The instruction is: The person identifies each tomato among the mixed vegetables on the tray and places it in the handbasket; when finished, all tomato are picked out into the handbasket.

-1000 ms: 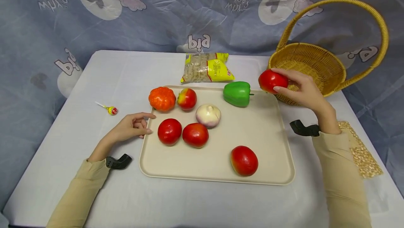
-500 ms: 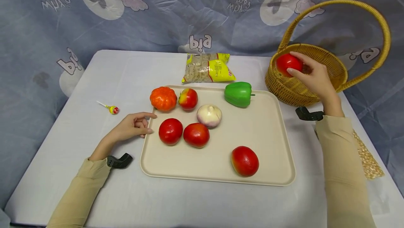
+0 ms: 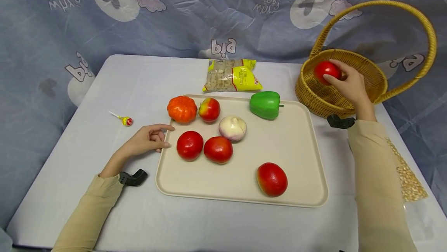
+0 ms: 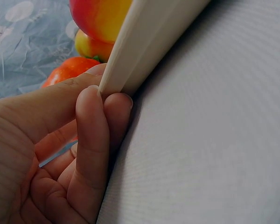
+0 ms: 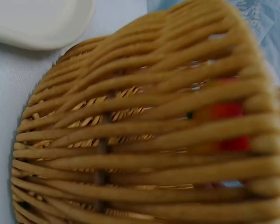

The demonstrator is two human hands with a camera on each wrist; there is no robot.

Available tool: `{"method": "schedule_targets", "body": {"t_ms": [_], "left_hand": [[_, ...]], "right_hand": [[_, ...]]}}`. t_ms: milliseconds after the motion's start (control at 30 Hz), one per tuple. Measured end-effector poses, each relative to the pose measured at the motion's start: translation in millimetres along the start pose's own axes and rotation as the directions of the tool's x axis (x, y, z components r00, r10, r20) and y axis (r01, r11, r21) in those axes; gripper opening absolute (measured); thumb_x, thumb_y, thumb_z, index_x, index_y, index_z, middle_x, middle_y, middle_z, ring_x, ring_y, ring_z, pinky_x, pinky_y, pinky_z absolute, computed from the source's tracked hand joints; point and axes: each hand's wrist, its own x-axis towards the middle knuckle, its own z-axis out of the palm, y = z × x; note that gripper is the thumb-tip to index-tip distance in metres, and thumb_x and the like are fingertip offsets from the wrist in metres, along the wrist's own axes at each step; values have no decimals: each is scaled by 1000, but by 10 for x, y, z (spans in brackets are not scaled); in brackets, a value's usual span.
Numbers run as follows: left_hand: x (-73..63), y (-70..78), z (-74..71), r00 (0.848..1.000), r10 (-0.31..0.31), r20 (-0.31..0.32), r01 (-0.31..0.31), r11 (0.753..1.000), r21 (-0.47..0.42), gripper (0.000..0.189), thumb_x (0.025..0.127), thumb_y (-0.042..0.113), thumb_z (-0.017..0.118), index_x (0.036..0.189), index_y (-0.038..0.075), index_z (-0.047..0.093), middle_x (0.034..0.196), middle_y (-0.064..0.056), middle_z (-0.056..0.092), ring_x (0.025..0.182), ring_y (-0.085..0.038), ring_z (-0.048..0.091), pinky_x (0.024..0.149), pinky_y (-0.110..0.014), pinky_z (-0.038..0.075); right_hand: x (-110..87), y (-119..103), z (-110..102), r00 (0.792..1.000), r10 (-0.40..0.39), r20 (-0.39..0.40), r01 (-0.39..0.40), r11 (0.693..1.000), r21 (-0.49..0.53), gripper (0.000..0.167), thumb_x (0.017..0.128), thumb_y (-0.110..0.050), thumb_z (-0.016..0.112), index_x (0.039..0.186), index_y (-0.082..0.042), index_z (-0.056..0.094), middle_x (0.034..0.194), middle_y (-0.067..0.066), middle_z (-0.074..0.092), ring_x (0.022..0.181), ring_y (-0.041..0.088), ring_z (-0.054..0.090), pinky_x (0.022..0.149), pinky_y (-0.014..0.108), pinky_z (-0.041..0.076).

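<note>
My right hand (image 3: 349,83) holds a red tomato (image 3: 325,71) between thumb and fingers, inside the mouth of a wicker basket (image 3: 316,99). In the right wrist view, bits of red show through the weave of the basket (image 5: 130,121), which hides most of the hand. My left hand (image 3: 148,141) grips the left rim of a beige tray (image 3: 237,188); the left wrist view has the fingertips pinching the tray edge (image 4: 140,46). On the tray are several red fruits, including one at front right (image 3: 272,179), an orange pumpkin (image 3: 182,109), a garlic bulb (image 3: 233,128) and a green bell pepper (image 3: 265,105).
A yellow and clear snack bag (image 3: 232,75) lies behind the tray. Left of the tray is a lollipop (image 3: 125,121). A bag with golden pieces (image 3: 412,178) lies at the right, partly under the right sleeve. The basket's tall handle (image 3: 384,2) arches above its opening.
My right hand has carried the tomato from above the tray's back right corner over the basket rim and down into the basket. The left hand has stayed at the tray rim.
</note>
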Motion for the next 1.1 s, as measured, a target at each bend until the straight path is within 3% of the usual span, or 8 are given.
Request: {"method": "schedule_targets", "body": {"t_ms": [133,200,567,833,1100], "left_hand": [[-7,2,-1,1000,6,-1,-6,1000,-1,53,80,4,71,128,-4,49,68,3,55,52,-9,53,53,-21,50],[-8,0,0,1000,8,0,-8,1000,-1,53,80,4,71,128,-4,49,69,3,55,52,-9,53,53,-21,50],[6,-33,-4,1000,-1,-13,1,1000,9,52,80,7,72,127,-1,51,69,3,55,51,-8,54,53,-21,50],[9,-24,4,1000,7,-19,-6,1000,25,52,80,6,72,126,-1,51,68,3,55,50,-9,53,52,-19,48],[9,-32,-2,1000,15,-10,-15,1000,21,51,81,6,71,127,-3,49,69,3,55,50,-9,52,52,-19,48]], "right_hand": [[86,85,21,999,-19,43,20,999,-37,56,92,-41,52,143,-23,38,142,25,41,119,39,39,100,57,33],[122,121,36,997,-30,73,34,998,-51,56,93,-39,52,143,-17,37,141,29,40,122,45,36,101,64,28],[206,231,127,985,4,173,15,995,-103,58,95,-34,49,144,-7,33,140,35,35,122,53,33,101,65,27],[242,291,141,982,13,191,12,991,-132,59,97,-34,43,146,-6,27,140,37,31,125,57,27,103,67,21],[245,286,155,983,41,177,-11,986,-166,65,96,-32,45,148,-3,18,136,43,28,123,58,25,101,68,24]]}}
